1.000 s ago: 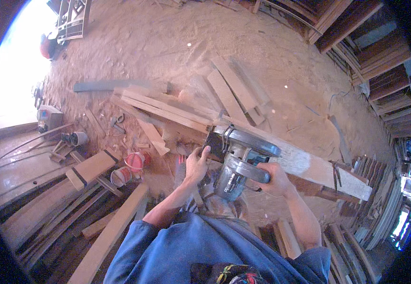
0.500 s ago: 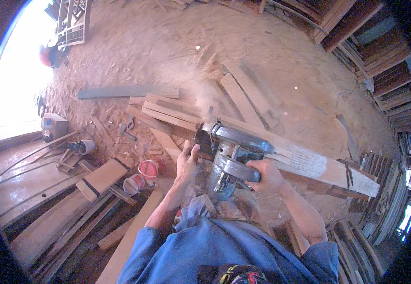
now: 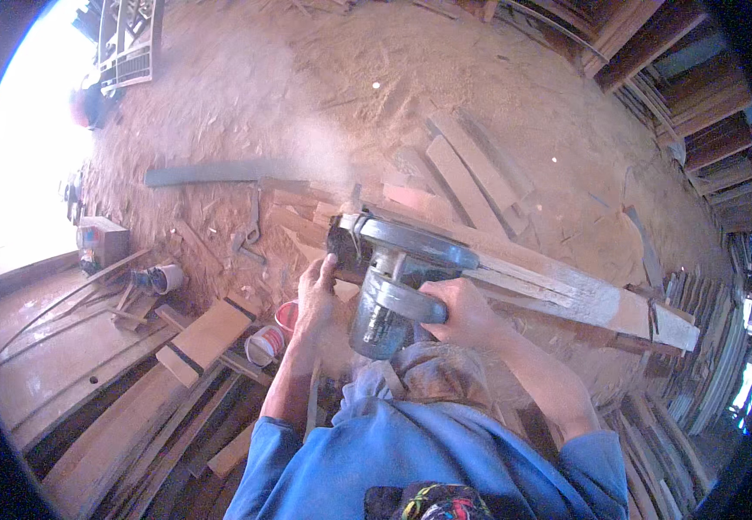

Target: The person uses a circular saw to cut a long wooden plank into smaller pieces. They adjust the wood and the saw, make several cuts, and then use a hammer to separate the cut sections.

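A large silver circular saw [image 3: 419, 243] lies across a long timber [image 3: 588, 303], its motor housing facing me. My right hand [image 3: 462, 310] is wrapped round its rear handle. At the saw's front left, my left hand [image 3: 314, 295] is closed against the dark front part, thumb up; its fingertips are partly hidden. Long split lines run along the timber behind the saw, up to its whitish right end. Pale dust hangs beyond the saw's front. The blade is hidden.
Sawdust and chips cover the ground. Loose planks [image 3: 471, 186] lie beyond the timber, a grey board [image 3: 207, 172] at the far left. A hammer [image 3: 248, 249], a white-and-red bucket [image 3: 264, 346] and a wooden block [image 3: 206, 340] are on my left. Stacked strips [image 3: 705, 347] stand right.
The saw and both my hands have moved left along the timber. More of the split timber now shows behind the saw, and the dust cloud has shifted left.
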Action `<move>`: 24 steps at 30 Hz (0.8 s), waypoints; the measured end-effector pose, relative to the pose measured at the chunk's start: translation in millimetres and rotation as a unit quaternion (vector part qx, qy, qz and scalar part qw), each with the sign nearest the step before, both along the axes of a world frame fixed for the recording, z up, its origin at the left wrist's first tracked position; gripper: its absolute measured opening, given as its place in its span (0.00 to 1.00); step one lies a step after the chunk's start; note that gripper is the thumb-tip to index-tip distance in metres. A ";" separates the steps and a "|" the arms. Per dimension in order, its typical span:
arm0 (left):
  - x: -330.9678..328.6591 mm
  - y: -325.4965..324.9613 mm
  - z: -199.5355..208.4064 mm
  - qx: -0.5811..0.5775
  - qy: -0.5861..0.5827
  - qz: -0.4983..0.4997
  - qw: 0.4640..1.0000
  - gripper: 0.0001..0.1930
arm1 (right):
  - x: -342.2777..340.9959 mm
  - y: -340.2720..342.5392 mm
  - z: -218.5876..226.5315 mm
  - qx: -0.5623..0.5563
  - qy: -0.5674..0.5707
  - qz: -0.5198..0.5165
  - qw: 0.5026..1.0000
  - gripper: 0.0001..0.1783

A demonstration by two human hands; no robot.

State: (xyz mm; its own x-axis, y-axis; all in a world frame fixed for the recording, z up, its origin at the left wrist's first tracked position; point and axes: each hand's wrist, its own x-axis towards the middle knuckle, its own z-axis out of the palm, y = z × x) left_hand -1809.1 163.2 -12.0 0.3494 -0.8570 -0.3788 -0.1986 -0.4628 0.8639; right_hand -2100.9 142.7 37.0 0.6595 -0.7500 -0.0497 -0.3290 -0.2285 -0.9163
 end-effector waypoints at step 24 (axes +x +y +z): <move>2.9 61.3 51.9 -0.182 -0.036 0.169 0.968 0.20 | 78.4 24.9 30.6 -0.090 -0.131 0.042 0.986 0.28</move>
State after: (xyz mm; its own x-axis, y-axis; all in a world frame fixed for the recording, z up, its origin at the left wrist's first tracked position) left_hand -1806.2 224.5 39.9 0.6465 -0.7620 -0.0375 -0.1543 -0.1787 0.9717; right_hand -2022.4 167.6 67.5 0.6920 -0.6737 0.2593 -0.0594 -0.4111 -0.9097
